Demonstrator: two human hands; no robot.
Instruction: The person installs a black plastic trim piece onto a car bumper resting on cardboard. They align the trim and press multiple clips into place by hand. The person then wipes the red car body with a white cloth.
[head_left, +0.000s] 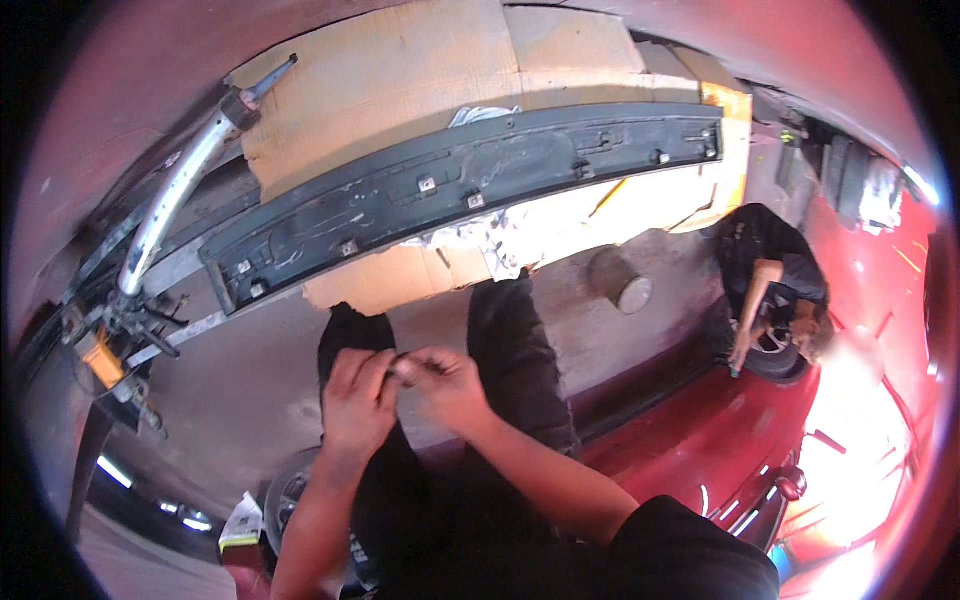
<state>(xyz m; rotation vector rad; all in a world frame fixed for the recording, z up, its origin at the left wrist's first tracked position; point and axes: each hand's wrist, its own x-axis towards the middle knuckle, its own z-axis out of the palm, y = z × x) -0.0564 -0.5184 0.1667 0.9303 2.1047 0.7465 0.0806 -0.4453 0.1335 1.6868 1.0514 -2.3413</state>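
Concrete floor (250, 370); flattened cardboard (400, 70); red car (720, 440)

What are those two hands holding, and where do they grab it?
The left hand and right hand pinch a tiny dark thing between their fingertips. It is too small to tell what it is.

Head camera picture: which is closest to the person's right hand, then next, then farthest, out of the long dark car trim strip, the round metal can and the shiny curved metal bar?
From the right hand:
1. Long dark trim strip, straight ahead on the cardboard.
2. Round metal can, ahead to the right on the floor; nearly as close, hard to call.
3. Shiny curved bar, far left.
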